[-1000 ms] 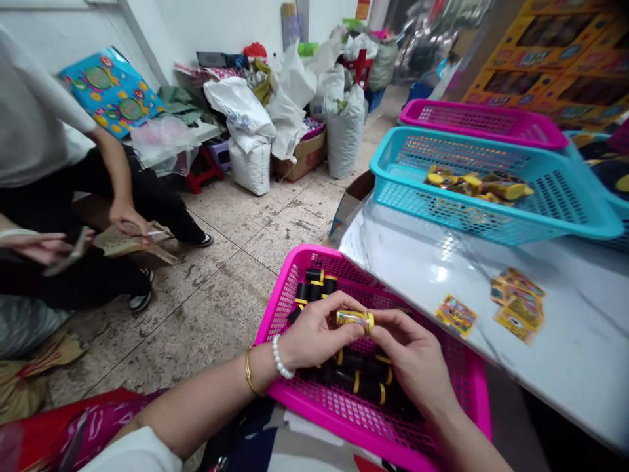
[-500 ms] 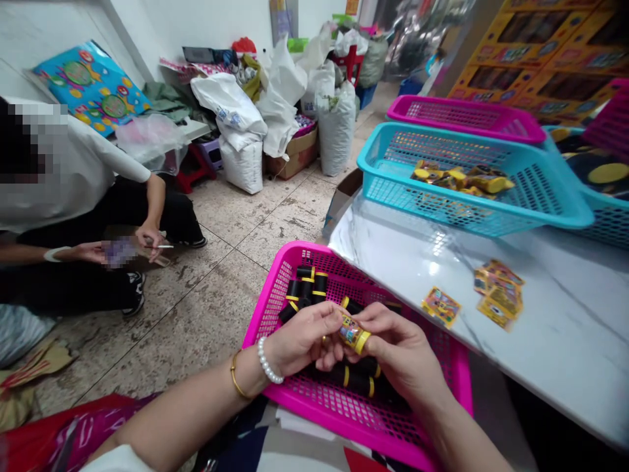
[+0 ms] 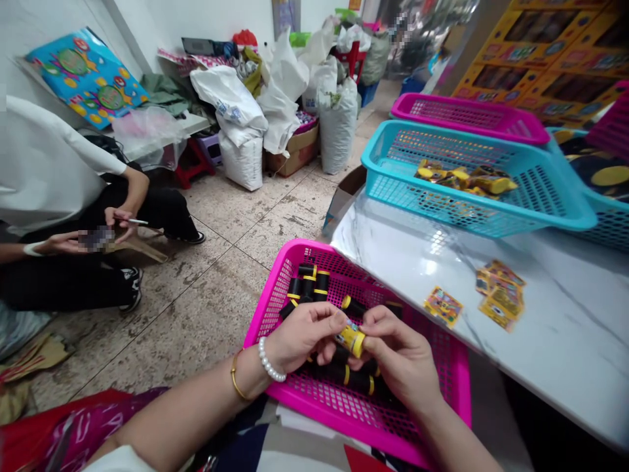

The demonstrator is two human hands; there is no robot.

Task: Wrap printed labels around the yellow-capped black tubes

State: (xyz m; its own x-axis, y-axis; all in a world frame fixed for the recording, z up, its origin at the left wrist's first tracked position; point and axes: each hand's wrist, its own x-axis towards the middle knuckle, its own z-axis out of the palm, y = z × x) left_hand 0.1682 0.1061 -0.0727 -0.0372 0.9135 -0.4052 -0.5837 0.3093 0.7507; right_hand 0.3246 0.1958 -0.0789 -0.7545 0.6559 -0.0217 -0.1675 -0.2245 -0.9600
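Tube (image 3: 350,338) is held by left hand (image 3: 305,333) and right hand (image 3: 405,357).

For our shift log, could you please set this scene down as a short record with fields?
Left hand: pinching a small yellow tube
Right hand: holding the same tube
Below the hands: pink basket with black cylinders, yellow-banded
White table: printed labels; blue basket with yellow items
Person at left: white top, holding a thin white stick; other held item blurred

L wrist (image 3: 251,368) w/ white pearly-bead bracelet (image 3: 266,362) & thin gold-col. bangle (image 3: 234,377); white slv. (image 3: 120,461), navy/beige/red clothing (image 3: 295,449)
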